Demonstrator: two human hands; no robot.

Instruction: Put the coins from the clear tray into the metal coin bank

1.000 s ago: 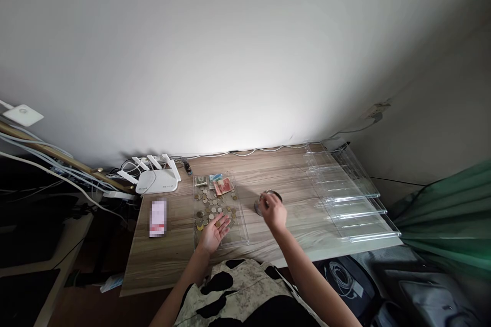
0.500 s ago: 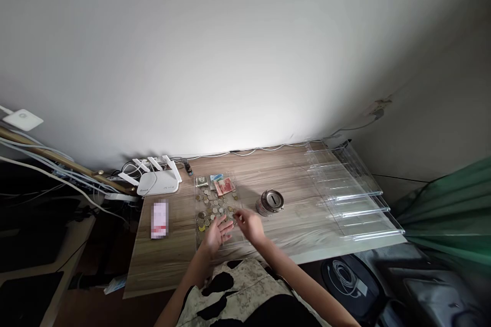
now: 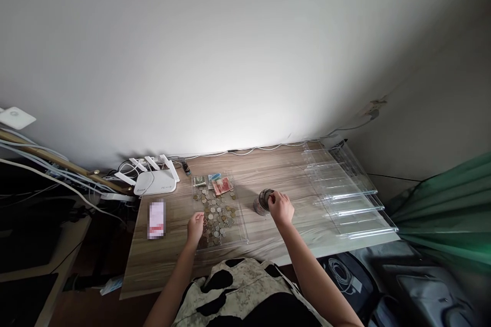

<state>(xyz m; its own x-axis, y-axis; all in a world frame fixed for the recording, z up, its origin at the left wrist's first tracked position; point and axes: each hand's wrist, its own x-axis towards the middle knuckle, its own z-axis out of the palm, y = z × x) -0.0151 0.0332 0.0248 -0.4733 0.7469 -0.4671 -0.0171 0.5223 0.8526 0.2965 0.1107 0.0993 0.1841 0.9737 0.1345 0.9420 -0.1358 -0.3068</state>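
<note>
My right hand is over the lid of a round tin money box, with its fingers pinched together at the lid. The fingers cover part of the top, and whatever they hold is too small to tell. My left hand is closed at the left edge of a clear plastic tray, beside the coins; what is in its fingers cannot be seen. Many loose coins are spread over the tray. A red banknote, a blue note and a greenish note lie at its far end.
A white router with upright antennas stands at the desk's back left. In front of it is a blurred pink-and-white item. Clear plastic trays overlap on the right of the desk. A cable runs along the wall.
My right hand has moved right, from the coins to the money box lid. The left hand has shifted left and gone from spread fingers to closed. The view has turned slightly.
</note>
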